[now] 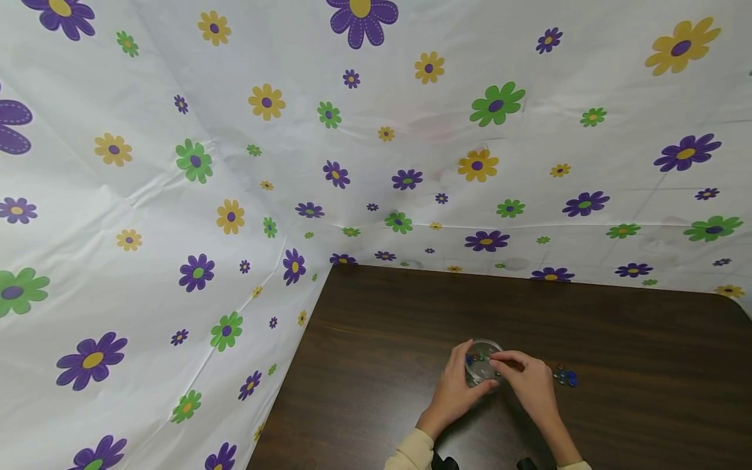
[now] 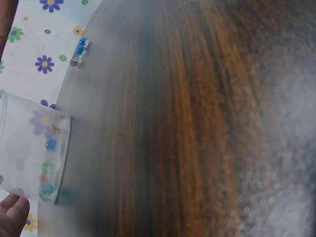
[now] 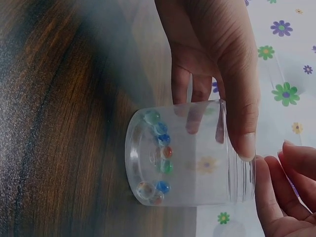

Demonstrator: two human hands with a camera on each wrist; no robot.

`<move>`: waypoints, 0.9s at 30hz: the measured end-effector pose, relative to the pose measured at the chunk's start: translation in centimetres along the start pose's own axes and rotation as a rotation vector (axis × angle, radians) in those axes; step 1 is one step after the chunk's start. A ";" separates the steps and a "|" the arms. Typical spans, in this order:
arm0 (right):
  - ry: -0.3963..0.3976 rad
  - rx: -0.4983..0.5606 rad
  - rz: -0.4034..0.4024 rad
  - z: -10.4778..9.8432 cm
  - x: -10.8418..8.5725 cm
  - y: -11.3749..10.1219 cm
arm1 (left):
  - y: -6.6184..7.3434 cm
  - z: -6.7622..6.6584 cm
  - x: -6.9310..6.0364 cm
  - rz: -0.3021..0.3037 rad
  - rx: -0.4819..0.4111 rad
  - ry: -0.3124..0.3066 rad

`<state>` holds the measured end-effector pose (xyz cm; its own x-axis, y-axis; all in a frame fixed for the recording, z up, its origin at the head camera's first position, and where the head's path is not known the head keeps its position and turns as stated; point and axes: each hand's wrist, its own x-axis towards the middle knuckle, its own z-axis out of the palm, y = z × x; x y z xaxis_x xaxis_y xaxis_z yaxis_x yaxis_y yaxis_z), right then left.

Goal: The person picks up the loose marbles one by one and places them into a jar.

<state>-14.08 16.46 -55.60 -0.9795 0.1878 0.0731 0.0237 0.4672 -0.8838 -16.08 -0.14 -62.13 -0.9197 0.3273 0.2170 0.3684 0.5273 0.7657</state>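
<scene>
A clear plastic jar (image 3: 197, 182) stands upright on the table with several coloured glass marbles (image 3: 167, 152) on its bottom. My left hand (image 1: 455, 385) grips it from the left, the thumb (image 3: 244, 143) near the rim and the fingers behind. Over the jar's mouth, my right hand (image 1: 531, 385) has its thumb and index finger brought close together. In the right wrist view, the right hand's fingers (image 3: 269, 192) are curled beside the rim; whether a marble sits between them is hidden. A small group of loose marbles (image 1: 566, 376) lies right of the right hand.
The dark wooden table (image 1: 364, 339) meets a white flower-print curtain (image 1: 411, 130) at its back and left edges. Beside the jar in the left wrist view, the loose marbles (image 2: 80, 50) sit close together.
</scene>
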 end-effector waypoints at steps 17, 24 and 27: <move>0.078 -0.047 0.033 -2.5 0.1 1.2 | -0.1 0.1 0.1 -0.026 -0.016 0.007; 0.150 -0.065 0.067 -4.0 0.1 2.3 | 0.0 0.1 0.0 -0.018 -0.004 0.010; 0.185 -0.067 0.072 -4.7 0.1 2.9 | 0.1 0.0 0.0 -0.018 -0.008 0.010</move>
<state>-13.21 21.92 -55.97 -0.9216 0.3751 0.0998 0.1115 0.5020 -0.8576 -16.01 -0.11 -62.09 -0.9274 0.3098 0.2097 0.3510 0.5266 0.7742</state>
